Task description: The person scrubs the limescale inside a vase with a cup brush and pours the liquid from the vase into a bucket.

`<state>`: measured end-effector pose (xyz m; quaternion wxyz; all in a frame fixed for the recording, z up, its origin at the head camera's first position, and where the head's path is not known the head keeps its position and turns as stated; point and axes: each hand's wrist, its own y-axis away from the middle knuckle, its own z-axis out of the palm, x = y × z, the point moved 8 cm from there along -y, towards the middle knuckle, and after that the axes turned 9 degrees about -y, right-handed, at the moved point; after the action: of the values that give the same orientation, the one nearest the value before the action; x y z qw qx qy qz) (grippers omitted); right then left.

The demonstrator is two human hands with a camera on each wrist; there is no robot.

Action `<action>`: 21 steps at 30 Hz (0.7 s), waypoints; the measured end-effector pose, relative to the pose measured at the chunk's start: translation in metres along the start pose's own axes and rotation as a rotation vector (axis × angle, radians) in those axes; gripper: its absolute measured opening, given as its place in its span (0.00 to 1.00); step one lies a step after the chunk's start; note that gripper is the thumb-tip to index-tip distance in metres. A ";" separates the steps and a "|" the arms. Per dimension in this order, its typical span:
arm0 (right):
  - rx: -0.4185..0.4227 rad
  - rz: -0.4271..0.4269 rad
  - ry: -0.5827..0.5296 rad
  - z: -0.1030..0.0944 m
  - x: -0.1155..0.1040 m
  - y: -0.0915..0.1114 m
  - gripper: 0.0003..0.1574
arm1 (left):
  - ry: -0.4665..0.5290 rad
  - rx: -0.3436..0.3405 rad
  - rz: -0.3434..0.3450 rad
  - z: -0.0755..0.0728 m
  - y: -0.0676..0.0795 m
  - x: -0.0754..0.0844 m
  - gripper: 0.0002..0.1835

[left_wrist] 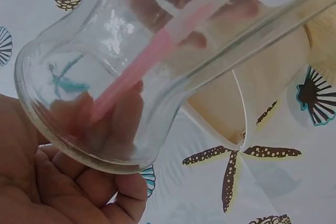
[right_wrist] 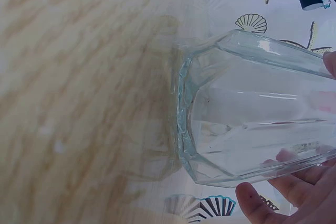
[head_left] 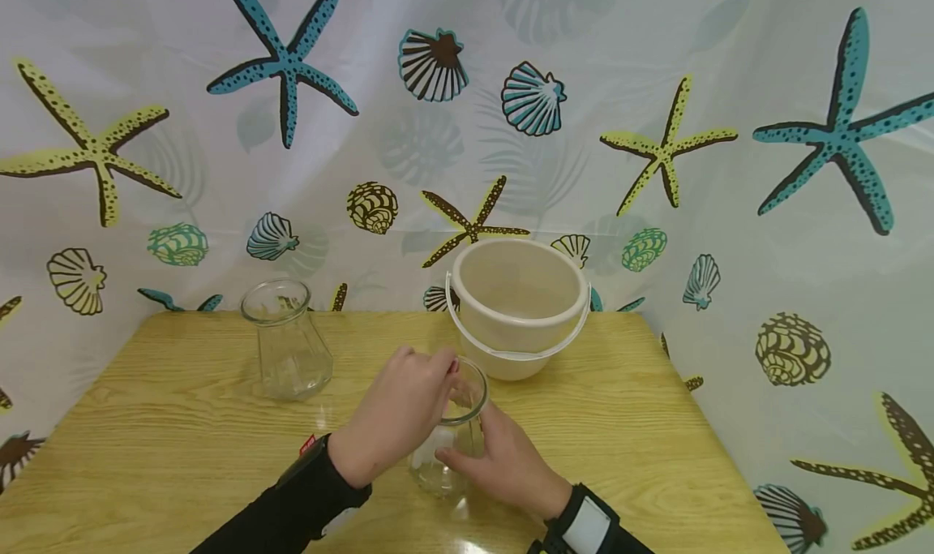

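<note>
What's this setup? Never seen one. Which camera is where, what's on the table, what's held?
There's no machine: a person is working with two bare hands. The widest picture comes from a camera on the head, looking forward and down; the other two come from cameras on the left and right wrists.

The right hand holds a flared clear-glass vase. The left hand is at its mouth, fingers pinching a slim pink rod that runs down inside.

On the yellowish wood-grain table also stand a second clear-glass vase, to the left, and a round cream bucket with a white handle, behind the hands.
</note>
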<state>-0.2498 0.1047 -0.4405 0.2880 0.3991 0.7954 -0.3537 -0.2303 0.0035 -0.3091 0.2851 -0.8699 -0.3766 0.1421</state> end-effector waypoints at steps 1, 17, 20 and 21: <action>-0.001 -0.001 -0.002 0.000 0.000 0.000 0.54 | 0.008 0.001 -0.005 0.001 -0.001 -0.001 0.05; -0.009 -0.023 0.001 -0.001 -0.001 0.001 0.54 | 0.224 -0.023 -0.073 0.016 -0.008 0.003 0.05; -0.009 -0.019 0.002 -0.001 -0.001 0.001 0.54 | 0.226 -0.046 -0.064 0.016 -0.007 0.006 0.07; -0.009 -0.016 0.001 -0.001 -0.001 0.001 0.53 | 0.214 -0.052 -0.057 0.016 -0.006 0.007 0.07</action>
<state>-0.2487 0.1049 -0.4395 0.2865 0.3914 0.8003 -0.3524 -0.2364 0.0177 -0.3185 0.3047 -0.8762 -0.3720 0.0305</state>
